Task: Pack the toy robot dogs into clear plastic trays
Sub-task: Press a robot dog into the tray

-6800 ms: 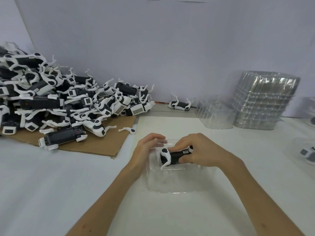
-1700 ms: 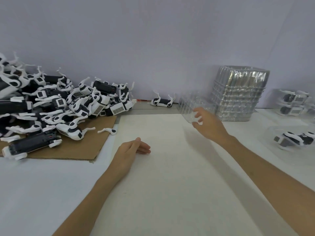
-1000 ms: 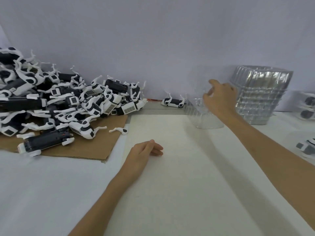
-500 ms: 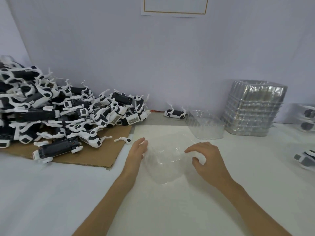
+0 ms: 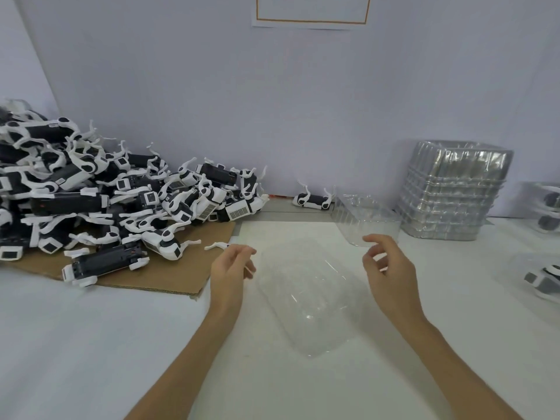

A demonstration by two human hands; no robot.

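An empty clear plastic tray [image 5: 306, 294] lies on the white table between my two hands. My left hand [image 5: 231, 268] hovers just left of the tray with fingers loosely curled, holding nothing. My right hand [image 5: 389, 268] is raised to the tray's right, fingers relaxed and apart from it. A big pile of black-and-white toy robot dogs [image 5: 100, 201] lies on a sheet of cardboard [image 5: 157, 275] at the left. One single toy dog [image 5: 313, 199] lies by the back wall.
A short stack of clear trays [image 5: 365, 219] and a tall stack of trays [image 5: 451, 189] stand at the back right. Packed trays with dogs [image 5: 542, 278] sit at the right edge. A loose white leg part [image 5: 216, 245] lies near my left hand.
Both hands have let go of the clear tray and drawn slightly away from it. The tray now lies flat on the table, nearer to me.
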